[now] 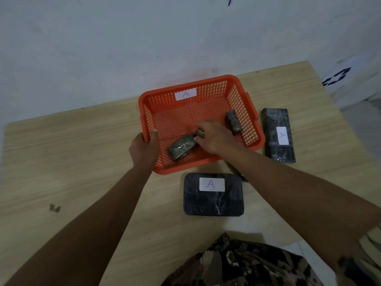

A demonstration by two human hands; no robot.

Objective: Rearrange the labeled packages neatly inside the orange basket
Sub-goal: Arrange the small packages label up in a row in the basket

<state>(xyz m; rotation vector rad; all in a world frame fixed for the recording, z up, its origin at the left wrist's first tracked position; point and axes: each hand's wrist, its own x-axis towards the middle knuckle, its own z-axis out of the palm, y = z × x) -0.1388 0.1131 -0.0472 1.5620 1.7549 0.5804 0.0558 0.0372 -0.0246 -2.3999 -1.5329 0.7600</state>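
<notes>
An orange mesh basket (181, 90) with a white "A" label on its far wall stands on the wooden table. My left hand (144, 148) grips its near-left rim. My right hand (214, 137) reaches inside and holds a small dark wrapped package (199, 133), mostly hidden by my fingers. Another small wrapped package (181, 148) lies tilted on the basket floor beside it. A third (233, 121) rests against the right wall. A flat dark package labeled "A" (213, 200) lies in front of the basket. A long dark package labeled "A" (278, 135) lies to its right.
The wooden table (72, 157) meets a pale wall behind the basket. Its right edge drops off past the long package. A thin dark object (240, 175) pokes out under my right forearm. Patterned clothing (247, 265) fills the bottom edge.
</notes>
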